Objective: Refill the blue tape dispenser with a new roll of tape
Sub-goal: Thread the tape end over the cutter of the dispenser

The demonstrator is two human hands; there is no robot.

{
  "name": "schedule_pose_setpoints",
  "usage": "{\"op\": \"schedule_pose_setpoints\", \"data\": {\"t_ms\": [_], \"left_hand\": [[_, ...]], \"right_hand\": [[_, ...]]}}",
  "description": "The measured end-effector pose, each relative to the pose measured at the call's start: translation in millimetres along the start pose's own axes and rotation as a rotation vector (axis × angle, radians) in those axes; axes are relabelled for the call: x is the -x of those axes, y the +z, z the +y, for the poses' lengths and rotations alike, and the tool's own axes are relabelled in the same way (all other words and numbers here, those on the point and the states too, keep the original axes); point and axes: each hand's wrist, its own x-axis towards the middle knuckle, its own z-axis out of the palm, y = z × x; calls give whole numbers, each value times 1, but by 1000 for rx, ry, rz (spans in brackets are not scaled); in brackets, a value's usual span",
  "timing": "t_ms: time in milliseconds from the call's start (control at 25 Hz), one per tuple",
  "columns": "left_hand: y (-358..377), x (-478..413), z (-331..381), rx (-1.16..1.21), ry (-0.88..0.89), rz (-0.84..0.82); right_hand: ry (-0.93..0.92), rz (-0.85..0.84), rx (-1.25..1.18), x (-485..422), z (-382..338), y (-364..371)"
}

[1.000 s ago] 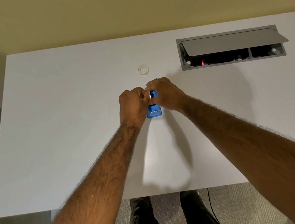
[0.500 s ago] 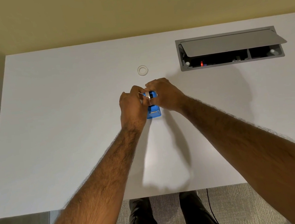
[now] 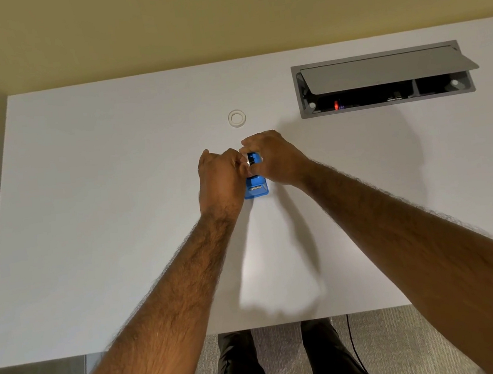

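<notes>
The blue tape dispenser (image 3: 256,187) stands on the white table (image 3: 118,201) with its cutter end toward me. My right hand (image 3: 276,159) wraps its far end from the right. My left hand (image 3: 222,177) comes in from the left, fingers pinched on a small black-and-white spool (image 3: 249,161) at the dispenser's well. Most of the well is hidden by both hands. A whitish tape ring (image 3: 236,118) lies flat on the table just beyond the hands, untouched.
A grey cable box (image 3: 383,103) with its lid propped open is set into the table at the back right. The table's near edge is close to my legs. A wall runs along the far edge.
Both hands stay on the dispenser. My left fingers have shifted slightly at the spool, and the white piece seen between them half a second ago is now mostly covered.
</notes>
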Motion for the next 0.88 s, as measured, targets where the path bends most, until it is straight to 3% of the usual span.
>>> {"op": "schedule_pose_setpoints", "data": {"t_ms": [880], "left_hand": [[6, 1, -3, 20, 4, 49]], "right_hand": [[11, -11, 17, -2, -1, 0]]}}
